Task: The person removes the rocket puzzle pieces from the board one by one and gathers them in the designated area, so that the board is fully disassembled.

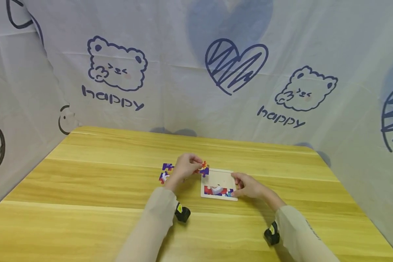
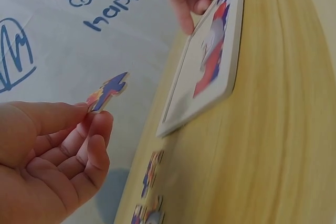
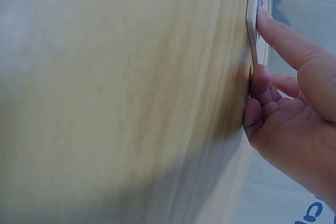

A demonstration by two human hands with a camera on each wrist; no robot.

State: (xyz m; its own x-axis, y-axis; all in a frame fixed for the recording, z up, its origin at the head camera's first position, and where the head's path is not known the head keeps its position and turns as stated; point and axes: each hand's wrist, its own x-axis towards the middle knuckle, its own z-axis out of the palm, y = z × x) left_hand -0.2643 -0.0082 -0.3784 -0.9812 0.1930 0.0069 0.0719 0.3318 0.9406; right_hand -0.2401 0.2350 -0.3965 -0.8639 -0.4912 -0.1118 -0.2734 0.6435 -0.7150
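Observation:
Between thumb and fingertips, my left hand (image 1: 184,168) pinches a jigsaw piece (image 2: 109,90) coloured purple, red and yellow. In the head view it is raised over the far left corner of a pale wooden puzzle tray (image 1: 218,197). Joined pieces (image 1: 216,190) with red, white and purple print fill the tray's near strip; bare wood shows beyond them. At the tray's right side, my right hand (image 1: 250,185) grips the rim. Its thumb (image 3: 281,35) lies on the rim, and its other fingers bend along the outer edge in the right wrist view.
Several loose jigsaw pieces (image 1: 164,177) lie left of the tray, partly hidden behind the left hand and forearm. The wood-grain table (image 1: 95,203) reaches back to a pale printed cloth (image 1: 177,91). Black wrist cameras hang below both sleeves.

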